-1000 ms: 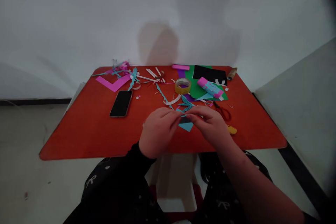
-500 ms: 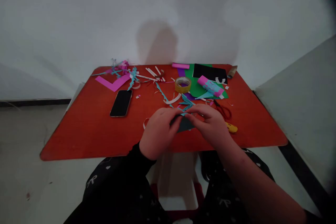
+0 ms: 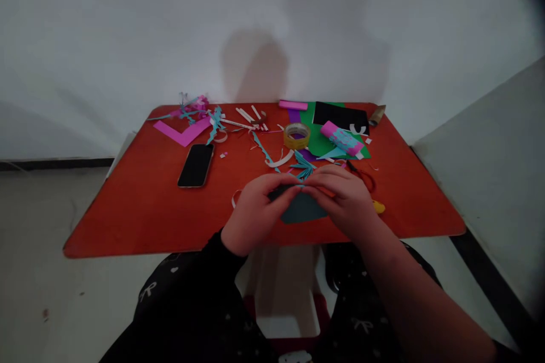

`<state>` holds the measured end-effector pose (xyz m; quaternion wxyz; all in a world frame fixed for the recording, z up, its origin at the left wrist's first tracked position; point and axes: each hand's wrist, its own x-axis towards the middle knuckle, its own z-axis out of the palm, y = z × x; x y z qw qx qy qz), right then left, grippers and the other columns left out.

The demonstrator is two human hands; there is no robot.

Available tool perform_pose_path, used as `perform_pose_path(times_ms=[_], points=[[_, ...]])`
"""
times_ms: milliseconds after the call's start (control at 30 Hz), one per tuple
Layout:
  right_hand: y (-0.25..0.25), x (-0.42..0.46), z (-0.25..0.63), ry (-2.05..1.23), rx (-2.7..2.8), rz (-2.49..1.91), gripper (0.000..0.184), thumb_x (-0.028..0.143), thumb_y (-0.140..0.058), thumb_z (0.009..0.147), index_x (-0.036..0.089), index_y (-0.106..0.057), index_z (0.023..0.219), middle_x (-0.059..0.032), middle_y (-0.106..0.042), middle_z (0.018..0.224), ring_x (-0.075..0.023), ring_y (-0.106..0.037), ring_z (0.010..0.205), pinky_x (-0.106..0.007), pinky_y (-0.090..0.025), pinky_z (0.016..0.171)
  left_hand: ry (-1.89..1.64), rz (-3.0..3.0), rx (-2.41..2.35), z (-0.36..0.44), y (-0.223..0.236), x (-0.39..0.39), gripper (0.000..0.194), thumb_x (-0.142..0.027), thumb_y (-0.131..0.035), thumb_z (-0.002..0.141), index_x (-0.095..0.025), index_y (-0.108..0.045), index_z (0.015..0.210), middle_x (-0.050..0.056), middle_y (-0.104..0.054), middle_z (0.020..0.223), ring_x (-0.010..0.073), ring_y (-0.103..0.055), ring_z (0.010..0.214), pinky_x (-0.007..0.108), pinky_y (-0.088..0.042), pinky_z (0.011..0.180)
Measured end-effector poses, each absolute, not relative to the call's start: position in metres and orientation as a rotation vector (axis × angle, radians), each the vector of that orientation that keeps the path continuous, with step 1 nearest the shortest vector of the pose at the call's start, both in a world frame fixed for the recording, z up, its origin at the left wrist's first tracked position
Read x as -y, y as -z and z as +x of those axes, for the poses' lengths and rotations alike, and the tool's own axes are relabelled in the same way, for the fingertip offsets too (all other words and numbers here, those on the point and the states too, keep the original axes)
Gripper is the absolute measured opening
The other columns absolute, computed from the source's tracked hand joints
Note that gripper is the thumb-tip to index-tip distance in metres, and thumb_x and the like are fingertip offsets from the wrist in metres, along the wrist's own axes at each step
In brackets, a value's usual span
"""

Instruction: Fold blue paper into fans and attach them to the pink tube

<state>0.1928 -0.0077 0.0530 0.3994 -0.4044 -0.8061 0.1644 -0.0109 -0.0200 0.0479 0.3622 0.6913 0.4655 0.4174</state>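
Observation:
A sheet of blue paper point(image 3: 304, 208), dark in the shade, hangs below the pinched fingers of both hands near the front of the red table. My left hand point(image 3: 260, 210) is closed, thumb and forefinger pressed on the paper's upper edge. My right hand point(image 3: 344, 195) is closed on the same edge, its fingertips meeting those of the left. Just beyond the fingertips lies a pleated blue paper piece point(image 3: 303, 164). Partly hidden behind my right hand are scissors point(image 3: 366, 177) and a yellow cutter point(image 3: 378, 206).
A phone point(image 3: 196, 165) lies left on the red table point(image 3: 140, 210). A tape roll point(image 3: 297, 136) stands mid-table. Behind it are green paper point(image 3: 317, 142), black paper point(image 3: 338, 117) and a pink-and-blue tube point(image 3: 342, 139). Pink paper point(image 3: 183, 133) and several scraps lie at back left.
Both hands have drawn closer together along the paper's edge. More of the blue sheet now shows below the fingers, and my right hand covers more of the yellow cutter.

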Motion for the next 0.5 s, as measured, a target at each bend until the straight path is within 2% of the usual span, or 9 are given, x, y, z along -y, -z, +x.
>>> perform_pose_path(times_ms=[233,500], points=[[-0.0495,0.0072,0.1936,-0.414,2.066,-1.026,0.013,0.03,-0.064,0.096,0.026,-0.075,0.101,-0.0058,-0.078,0.094,-0.0223,-0.072,0.088,-0.037,-0.056,0.083,-1.135,1.721,-1.233,-0.0068,-0.0472,0.0205,0.015,-0.029,-0.07,0.09,-0.021,-0.077,0.1,0.005,-0.079,0.099,0.019,-0.073,0.091,0.032,-0.059,0.087],[-0.0503,0.0079,0.1924,-0.42,2.072,-1.007,0.011,0.029,-0.063,0.097,0.024,-0.073,0.097,-0.0057,-0.077,0.091,-0.0214,-0.071,0.088,-0.035,-0.055,0.082,-1.144,1.909,-1.275,-0.0073,-0.0469,0.0215,0.014,-0.026,-0.07,0.091,-0.023,-0.079,0.101,0.003,-0.081,0.098,0.0187,-0.074,0.092,0.031,-0.058,0.087]])
